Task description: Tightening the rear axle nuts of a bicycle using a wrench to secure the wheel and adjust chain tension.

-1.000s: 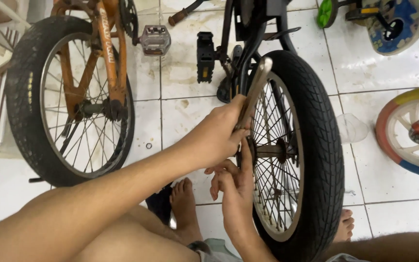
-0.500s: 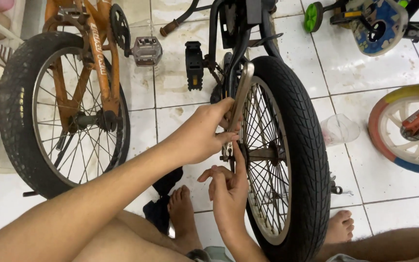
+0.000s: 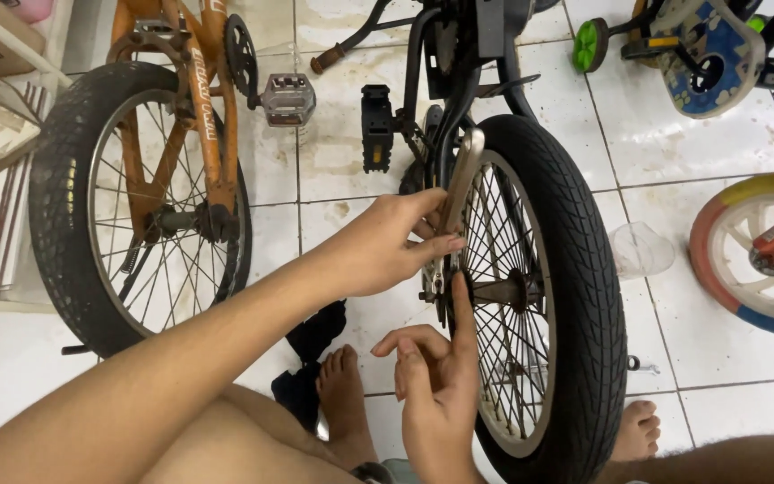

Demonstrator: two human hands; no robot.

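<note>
Left hand (image 3: 378, 246) closed around a metal wrench (image 3: 459, 193) at the hub of the black bicycle wheel (image 3: 548, 305), right hand (image 3: 436, 376) at six o'clock below, index finger extended against the axle, other fingers loosely curled; orange bicycle (image 3: 181, 170) at nine o'clock.

White tiled floor (image 3: 718, 358) under bicycle wheels (image 3: 575, 296), black cloth (image 3: 311, 345)

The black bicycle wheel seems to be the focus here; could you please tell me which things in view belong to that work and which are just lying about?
In hand:
left hand gripping the wrench
right hand, finger at the hub
black wheel

Lying about:
orange bicycle
black cloth
clear plastic cup
small colourful bicycles
</note>
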